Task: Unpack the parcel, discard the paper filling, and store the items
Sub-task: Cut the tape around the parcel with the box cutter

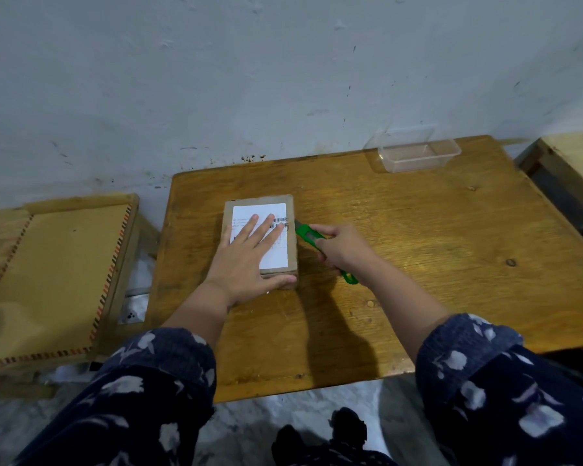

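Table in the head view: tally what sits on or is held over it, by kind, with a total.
Cardboard parcel, pressed flat by the left hand: 1
Green cutter, gripped by the right hand: 1
Clear plastic container: 1
Total: 3

parcel [292, 230] brown, white label [273, 210] | cutter [308, 234] green | sleeves [468, 344] navy, white floral | table [401, 230] amber wood

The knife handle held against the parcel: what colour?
Bright green, on the knife in the right hand; head view.
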Demonstrator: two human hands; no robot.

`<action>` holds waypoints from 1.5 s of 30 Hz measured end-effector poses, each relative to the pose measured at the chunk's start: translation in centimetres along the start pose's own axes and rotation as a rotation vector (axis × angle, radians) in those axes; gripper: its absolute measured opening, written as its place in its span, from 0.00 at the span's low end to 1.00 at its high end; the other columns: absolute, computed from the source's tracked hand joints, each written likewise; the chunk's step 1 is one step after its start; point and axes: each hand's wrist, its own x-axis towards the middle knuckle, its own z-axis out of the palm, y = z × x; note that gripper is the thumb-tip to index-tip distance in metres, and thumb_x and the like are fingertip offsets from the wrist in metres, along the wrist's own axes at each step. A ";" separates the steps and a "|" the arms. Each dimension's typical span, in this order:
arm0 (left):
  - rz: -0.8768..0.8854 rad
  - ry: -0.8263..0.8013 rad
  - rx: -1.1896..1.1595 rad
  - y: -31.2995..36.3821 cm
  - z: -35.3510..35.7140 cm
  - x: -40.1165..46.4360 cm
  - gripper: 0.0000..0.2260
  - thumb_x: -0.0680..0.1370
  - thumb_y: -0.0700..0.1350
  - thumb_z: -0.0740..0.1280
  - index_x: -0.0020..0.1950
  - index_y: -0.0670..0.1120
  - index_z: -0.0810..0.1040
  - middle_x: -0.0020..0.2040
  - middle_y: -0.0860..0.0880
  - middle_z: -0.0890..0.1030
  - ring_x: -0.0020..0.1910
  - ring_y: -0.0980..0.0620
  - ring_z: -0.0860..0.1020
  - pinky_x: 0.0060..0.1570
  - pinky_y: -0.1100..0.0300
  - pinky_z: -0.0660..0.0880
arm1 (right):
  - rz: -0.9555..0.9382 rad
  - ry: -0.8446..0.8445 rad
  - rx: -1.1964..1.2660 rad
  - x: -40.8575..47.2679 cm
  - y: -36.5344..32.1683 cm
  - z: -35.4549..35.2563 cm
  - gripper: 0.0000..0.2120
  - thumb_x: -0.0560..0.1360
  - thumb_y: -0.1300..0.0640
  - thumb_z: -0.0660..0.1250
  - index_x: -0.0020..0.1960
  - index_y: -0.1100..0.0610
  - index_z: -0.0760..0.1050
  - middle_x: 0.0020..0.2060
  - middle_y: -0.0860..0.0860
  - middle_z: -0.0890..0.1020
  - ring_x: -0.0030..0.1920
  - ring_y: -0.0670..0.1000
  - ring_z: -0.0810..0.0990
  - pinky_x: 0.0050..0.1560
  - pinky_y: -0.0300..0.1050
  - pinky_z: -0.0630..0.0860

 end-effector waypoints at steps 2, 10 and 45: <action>-0.019 0.006 -0.012 0.4 0.0 0.5 0.46 0.66 0.79 0.41 0.78 0.56 0.42 0.79 0.55 0.42 0.77 0.52 0.40 0.72 0.43 0.39 | 0.006 0.025 0.007 0.3 -0.2 0.1 0.19 0.78 0.59 0.61 0.66 0.43 0.72 0.41 0.52 0.81 0.29 0.51 0.73 0.27 0.44 0.70; -0.039 -0.004 -0.004 0.5 0.1 1.4 0.46 0.65 0.79 0.41 0.78 0.56 0.41 0.79 0.55 0.42 0.77 0.51 0.40 0.73 0.42 0.40 | 0.011 -0.023 -0.060 0.3 -0.7 -1.4 0.21 0.77 0.63 0.60 0.66 0.44 0.73 0.37 0.52 0.80 0.30 0.49 0.73 0.26 0.42 0.69; -0.213 -0.008 -0.221 -1.8 -1.3 1.5 0.52 0.61 0.80 0.45 0.78 0.53 0.43 0.79 0.53 0.42 0.77 0.52 0.40 0.73 0.38 0.38 | -0.143 0.074 0.020 -0.4 0.8 1.4 0.27 0.78 0.53 0.63 0.74 0.44 0.58 0.69 0.53 0.71 0.46 0.50 0.72 0.45 0.48 0.75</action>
